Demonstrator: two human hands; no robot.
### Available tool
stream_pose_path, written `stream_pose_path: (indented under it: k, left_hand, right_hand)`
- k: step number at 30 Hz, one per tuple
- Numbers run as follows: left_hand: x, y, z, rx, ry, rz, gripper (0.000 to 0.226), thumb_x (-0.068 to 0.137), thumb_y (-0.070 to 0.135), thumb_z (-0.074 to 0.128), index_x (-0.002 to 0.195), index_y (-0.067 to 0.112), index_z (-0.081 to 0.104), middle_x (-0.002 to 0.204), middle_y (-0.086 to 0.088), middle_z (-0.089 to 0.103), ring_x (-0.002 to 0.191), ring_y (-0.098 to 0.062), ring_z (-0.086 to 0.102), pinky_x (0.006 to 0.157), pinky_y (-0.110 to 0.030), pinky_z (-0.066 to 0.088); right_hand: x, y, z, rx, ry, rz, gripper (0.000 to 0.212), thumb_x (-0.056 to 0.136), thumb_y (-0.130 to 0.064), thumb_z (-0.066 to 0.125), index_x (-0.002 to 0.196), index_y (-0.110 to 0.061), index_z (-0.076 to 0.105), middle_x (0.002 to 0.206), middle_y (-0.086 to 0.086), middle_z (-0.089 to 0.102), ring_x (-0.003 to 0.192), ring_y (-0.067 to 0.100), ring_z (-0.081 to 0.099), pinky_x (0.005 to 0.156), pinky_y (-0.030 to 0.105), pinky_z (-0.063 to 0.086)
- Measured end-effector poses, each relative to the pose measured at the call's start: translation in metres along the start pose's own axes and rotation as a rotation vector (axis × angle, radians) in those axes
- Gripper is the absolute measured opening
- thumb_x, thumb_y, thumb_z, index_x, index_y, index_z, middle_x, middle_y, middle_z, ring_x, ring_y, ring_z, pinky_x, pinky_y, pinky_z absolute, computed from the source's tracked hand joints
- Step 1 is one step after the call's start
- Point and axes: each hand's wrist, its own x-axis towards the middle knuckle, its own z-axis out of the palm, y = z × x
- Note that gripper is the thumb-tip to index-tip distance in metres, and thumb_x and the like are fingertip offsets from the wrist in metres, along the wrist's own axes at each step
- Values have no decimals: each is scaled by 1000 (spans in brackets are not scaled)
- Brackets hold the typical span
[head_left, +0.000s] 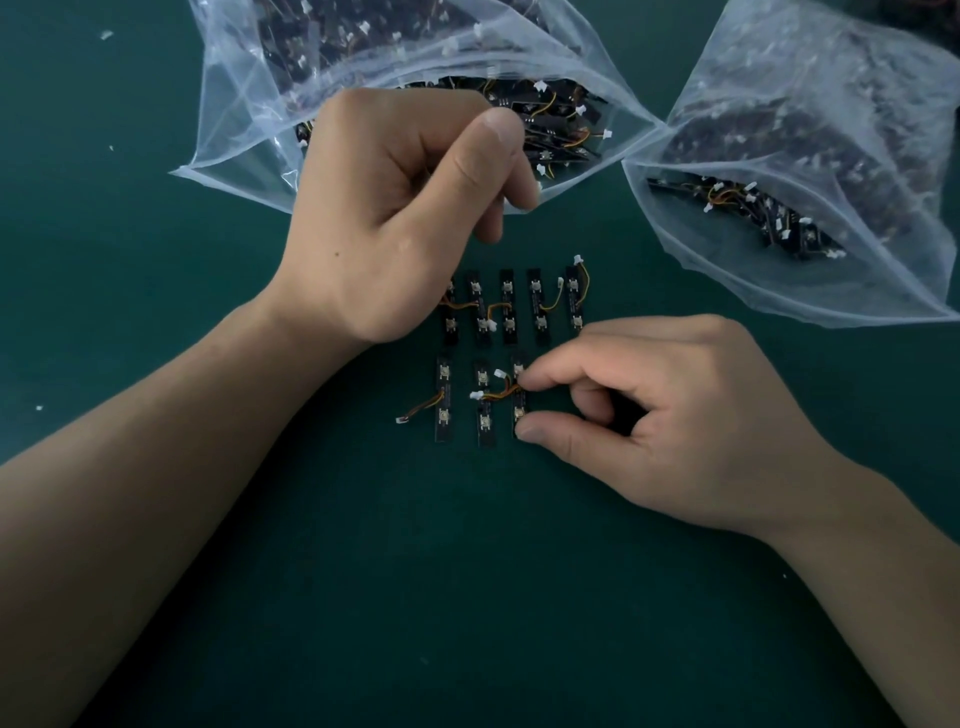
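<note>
A dark green table (208, 519) carries two rows of small black strips, their long axes pointing away from the person. The right hand (675, 415) pinches the near row's third strip (518, 404) between forefinger and thumb, with open room to its right. The left hand (395, 223) hovers curled over the far row (508, 306); I cannot tell whether it holds anything.

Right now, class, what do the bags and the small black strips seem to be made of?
Bags: thin clear plastic film, glossy and creased; contents show through. Black strips: probably rigid circuit board, matte, carrying small buttons and coloured wires.
</note>
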Motion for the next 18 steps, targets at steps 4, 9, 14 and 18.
stream_pose_path:
  k: [4, 9, 14, 18]
  left_hand:
    - [0, -1, 1, 9, 43, -29, 41, 108, 9, 46, 80, 0, 75, 64, -6, 66, 58, -14, 57, 59, -28, 40]
    - [4, -4, -1, 29, 240, -122, 40, 104, 6, 48, 72, -4, 70, 58, -8, 61, 51, -11, 53, 55, -25, 37]
    - [4, -3, -2, 58, 268, -149, 39, 103, 6, 47, 72, -5, 69, 57, -12, 60, 51, -18, 53, 53, -27, 36]
    - [5, -6, -2, 246, 233, -115, 36, 99, 12, 51, 72, -1, 70, 63, -15, 62, 62, -30, 57, 63, -38, 44]
  right_hand:
    - [0, 1, 0, 6, 3, -2, 20, 94, -40, 78, 103, -23, 80, 68, -16, 49, 60, 8, 50, 53, 36, 45]
    - [-1, 1, 0, 12, -2, -11, 21, 95, -40, 77, 107, -23, 80, 67, -15, 50, 60, 9, 51, 54, 36, 46]
    - [-1, 1, 0, 10, -7, -14, 21, 94, -41, 77, 108, -25, 80, 67, -14, 51, 61, 9, 53, 54, 36, 47]
    - [0, 1, 0, 13, 8, -5, 24, 95, -43, 76, 110, -24, 78, 66, -13, 51, 59, 8, 50, 53, 36, 45]
